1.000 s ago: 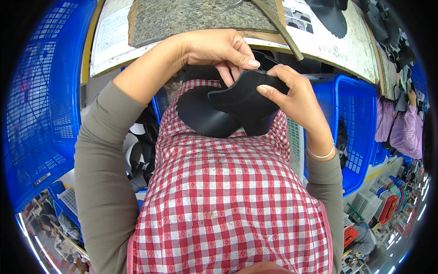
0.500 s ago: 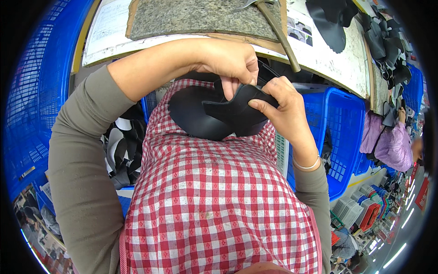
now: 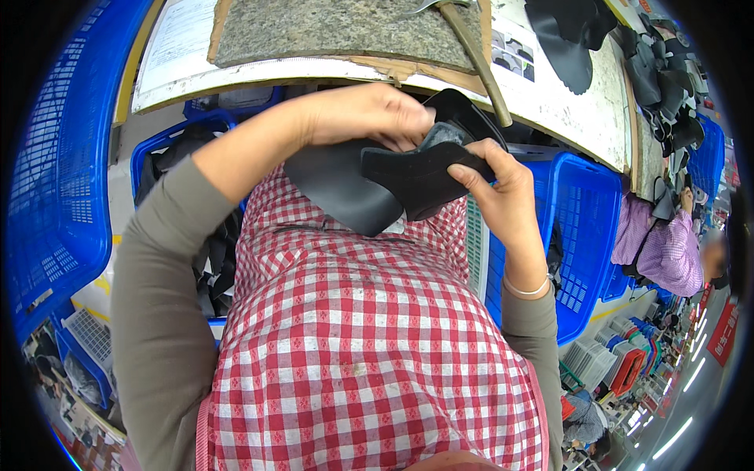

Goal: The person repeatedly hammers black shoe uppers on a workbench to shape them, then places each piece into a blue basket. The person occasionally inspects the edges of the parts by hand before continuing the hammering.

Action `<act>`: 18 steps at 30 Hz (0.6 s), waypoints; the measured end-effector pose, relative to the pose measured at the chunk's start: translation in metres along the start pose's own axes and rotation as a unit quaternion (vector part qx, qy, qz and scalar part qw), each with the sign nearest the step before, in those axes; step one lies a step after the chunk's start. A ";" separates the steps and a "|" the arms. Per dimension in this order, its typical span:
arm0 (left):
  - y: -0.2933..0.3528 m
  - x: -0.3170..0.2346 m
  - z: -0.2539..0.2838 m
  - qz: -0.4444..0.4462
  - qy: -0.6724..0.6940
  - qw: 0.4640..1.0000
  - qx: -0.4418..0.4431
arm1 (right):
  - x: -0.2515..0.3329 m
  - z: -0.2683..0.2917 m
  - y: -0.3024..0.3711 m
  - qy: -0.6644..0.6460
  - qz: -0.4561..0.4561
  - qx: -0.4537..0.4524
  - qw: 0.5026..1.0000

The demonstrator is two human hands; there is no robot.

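Observation:
A black leather shoe upper (image 3: pixel 416 174) hangs over my lap, its greyish inner side showing along the curved top edge. My right hand (image 3: pixel 499 177) pinches that upper at its right edge, the thumb in front and the fingers behind. Close to the top edge, my left hand (image 3: pixel 377 114) is bent inward and smeared by motion; some fingers pass behind the leather, so their grip is hidden. A broad, smooth black flap (image 3: pixel 334 184) of leather spreads to the left below my left hand.
Ahead is a workbench (image 3: pixel 184 67) with a stone slab (image 3: pixel 338 31), a hammer (image 3: pixel 475 63) and black leather pieces (image 3: pixel 569 39). Blue crates (image 3: pixel 581 243) stand on both sides, the left one (image 3: pixel 145 149) holding dark pieces. Another person (image 3: pixel 667 251) works at the far right.
My left hand has moved left and up from the upper's edge. The upper has opened and tilted, showing more of its grey inner side. My right hand keeps its hold.

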State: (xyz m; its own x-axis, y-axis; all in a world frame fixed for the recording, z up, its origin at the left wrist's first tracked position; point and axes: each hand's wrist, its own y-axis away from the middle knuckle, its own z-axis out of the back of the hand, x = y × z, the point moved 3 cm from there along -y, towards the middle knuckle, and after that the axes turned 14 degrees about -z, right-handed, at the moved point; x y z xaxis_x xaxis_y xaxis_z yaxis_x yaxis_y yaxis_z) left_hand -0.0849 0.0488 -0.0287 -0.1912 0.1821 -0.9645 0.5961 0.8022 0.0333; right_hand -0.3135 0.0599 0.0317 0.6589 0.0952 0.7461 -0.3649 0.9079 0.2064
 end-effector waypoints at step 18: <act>0.012 0.003 -0.013 -0.069 -0.153 0.984 -0.066 | 0.013 0.000 -0.019 0.113 -0.013 0.070 0.991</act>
State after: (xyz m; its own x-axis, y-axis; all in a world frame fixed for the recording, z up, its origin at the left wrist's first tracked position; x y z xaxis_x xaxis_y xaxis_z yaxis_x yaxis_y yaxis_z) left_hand -0.0884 0.0662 -0.0278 -0.0073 -0.0972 -0.9952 0.4714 0.8774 -0.0891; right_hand -0.2977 0.0436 0.0370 0.7938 0.1768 0.5819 -0.4239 0.8470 0.3209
